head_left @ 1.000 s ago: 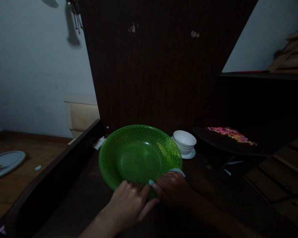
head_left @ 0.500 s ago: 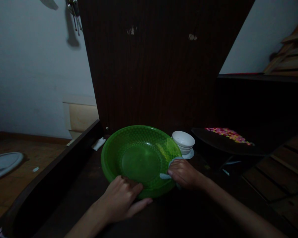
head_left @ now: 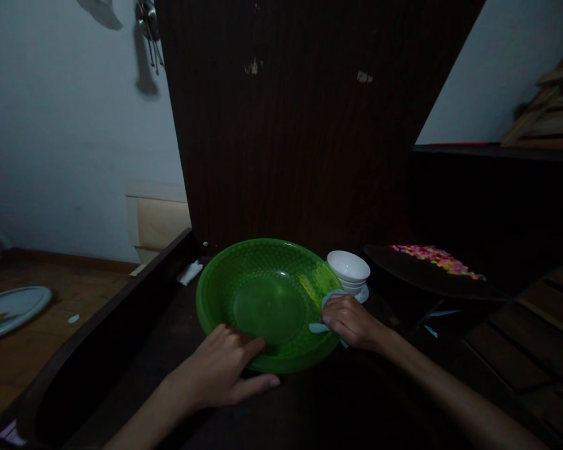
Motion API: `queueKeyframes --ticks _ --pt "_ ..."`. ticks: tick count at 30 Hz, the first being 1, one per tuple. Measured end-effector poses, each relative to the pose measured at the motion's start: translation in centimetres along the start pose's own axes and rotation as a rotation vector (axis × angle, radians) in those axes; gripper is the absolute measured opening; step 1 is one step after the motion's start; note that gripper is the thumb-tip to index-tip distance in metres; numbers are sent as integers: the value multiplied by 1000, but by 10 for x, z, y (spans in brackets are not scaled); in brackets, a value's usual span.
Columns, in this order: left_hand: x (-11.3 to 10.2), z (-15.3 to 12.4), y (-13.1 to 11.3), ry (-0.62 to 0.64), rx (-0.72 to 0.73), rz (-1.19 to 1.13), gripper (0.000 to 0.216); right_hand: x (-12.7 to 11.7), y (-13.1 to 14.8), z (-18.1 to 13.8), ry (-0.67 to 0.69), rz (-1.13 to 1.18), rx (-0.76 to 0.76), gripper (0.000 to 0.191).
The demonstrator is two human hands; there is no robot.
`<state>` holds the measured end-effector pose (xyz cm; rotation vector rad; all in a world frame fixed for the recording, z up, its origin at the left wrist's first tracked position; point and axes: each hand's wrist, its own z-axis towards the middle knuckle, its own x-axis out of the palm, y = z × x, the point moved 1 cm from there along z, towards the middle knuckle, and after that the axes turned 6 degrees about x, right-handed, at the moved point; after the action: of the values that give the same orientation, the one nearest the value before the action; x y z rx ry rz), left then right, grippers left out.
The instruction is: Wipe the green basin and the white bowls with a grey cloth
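A large green plastic bowl point(head_left: 263, 294) sits on a dark wooden surface in front of me. My left hand point(head_left: 223, 369) grips its near rim, fingers over the edge and thumb stretched along the outside. At the bowl's right rim my right hand point(head_left: 349, 320) is closed on a small pale blue cloth point(head_left: 319, 326), which it presses against the rim. Just behind that hand stand small white bowls point(head_left: 348, 267), stacked on a white saucer.
A dark wooden panel point(head_left: 300, 125) rises right behind the bowl. A dark tray with colourful small pieces point(head_left: 434, 257) lies at the right. A raised dark edge point(head_left: 112, 319) borders the surface on the left; beyond it a white plate point(head_left: 7, 309) lies on the floor.
My right hand with the cloth has slid along the bowl's rim from the near edge round to the right side. My left hand stays on the near rim.
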<state>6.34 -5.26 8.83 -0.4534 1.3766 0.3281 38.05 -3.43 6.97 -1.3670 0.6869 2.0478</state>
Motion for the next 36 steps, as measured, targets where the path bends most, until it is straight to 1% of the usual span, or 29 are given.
queueKeyframes --ticks 2,6,10,12,13,15,18,20,21,22,24,26,27,29,31,32,34,36 --pt "0 1 -2 -13 6 45 46 3 2 -1 -48 -6 5 52" --pt "1 -1 1 -45 109 95 41 8 10 -3 -181 21 -20 50" --pt "1 -8 7 -128 178 110 42 9 24 -1 -329 105 -17 47" --pt "1 -12 9 -173 200 113 43 7 33 1 -402 181 32 49" --pt "1 -13 9 -193 207 113 44 5 37 2 -443 228 80 50" --pt "-1 -17 9 -230 213 108 47 -2 44 6 -550 354 221 56" --pt "-5 -23 9 -285 212 58 49 -16 49 13 -780 621 503 59" --pt "-10 -27 10 -317 200 2 48 -27 49 19 -994 804 663 57" --pt "-13 -29 10 -335 190 -25 46 -33 48 21 -1117 877 716 55" --pt "-16 -31 11 -357 179 -48 45 -40 46 24 -1246 931 748 54" --pt "-20 -36 14 -411 155 -89 44 -52 39 28 -1483 989 766 48" --pt "-24 -40 16 -480 123 -128 43 -62 29 29 -1645 1024 771 43" --pt "-25 -43 17 -517 104 -146 43 -65 23 28 -1691 1048 787 41" --pt "-27 -46 19 -587 58 -184 45 -65 9 25 -1701 1116 867 42" --pt "-29 -49 21 -644 -7 -234 45 -58 -3 20 -1617 1180 999 44" --pt "-30 -50 23 -673 -47 -264 45 -53 -7 17 -1532 1210 1070 44" --pt "-33 -51 26 -727 -129 -339 45 -40 -13 13 -1317 1263 1180 41" --pt "-35 -50 30 -776 -204 -456 46 -26 -13 12 -1128 1295 1229 37"
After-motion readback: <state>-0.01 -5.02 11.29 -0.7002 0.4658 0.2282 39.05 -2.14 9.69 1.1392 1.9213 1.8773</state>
